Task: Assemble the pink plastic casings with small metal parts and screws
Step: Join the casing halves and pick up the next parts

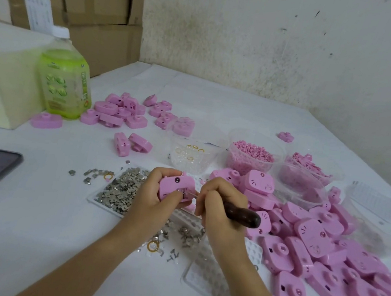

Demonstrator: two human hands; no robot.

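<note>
Smooth pink rounded casing point(176, 186) firmly in left hand point(152, 193); dark glossy-handled screwdriver point(242, 215) firmly in right hand point(217, 200)

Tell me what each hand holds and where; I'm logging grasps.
The left-hand grip holds a pink plastic casing by its left side, thumb across its face; the right-hand grip holds a dark-handled metal-tipped tool by the front of its handle.

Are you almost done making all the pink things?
Not nearly. A small group of casings by the bottle may be finished. The left hand holds one casing while the right hand works it with a screwdriver. A big pile and many metal parts wait.
</note>
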